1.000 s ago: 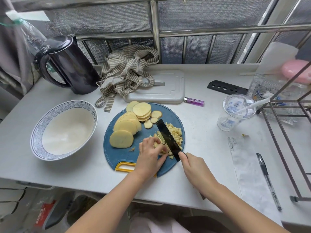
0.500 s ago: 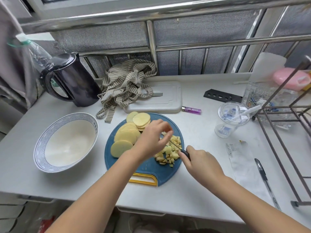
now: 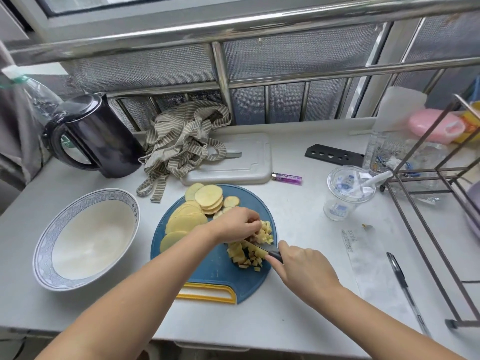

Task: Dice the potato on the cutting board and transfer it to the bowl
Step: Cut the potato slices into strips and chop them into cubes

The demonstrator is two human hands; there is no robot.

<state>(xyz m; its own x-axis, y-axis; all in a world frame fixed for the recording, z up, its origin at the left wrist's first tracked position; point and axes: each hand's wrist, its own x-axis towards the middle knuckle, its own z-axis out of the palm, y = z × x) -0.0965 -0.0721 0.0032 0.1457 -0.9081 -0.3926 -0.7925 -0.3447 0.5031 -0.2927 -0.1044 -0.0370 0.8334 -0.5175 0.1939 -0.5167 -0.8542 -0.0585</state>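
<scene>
While right hand [image 3: 304,268] grips knife [image 3: 262,247], diced potato [image 3: 246,255] beside it, pinched by left hand [image 3: 233,222].

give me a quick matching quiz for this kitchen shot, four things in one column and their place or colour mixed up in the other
Things
1. bowl
2. kettle
3. lighter
4. pen

Place or colour
a. lying to the right of the right hand, near the table's front edge
b. purple, just behind the cutting board
c. empty, left of the cutting board
d. black, at the back left of the table

Pairs: 1-c, 2-d, 3-b, 4-a
</scene>
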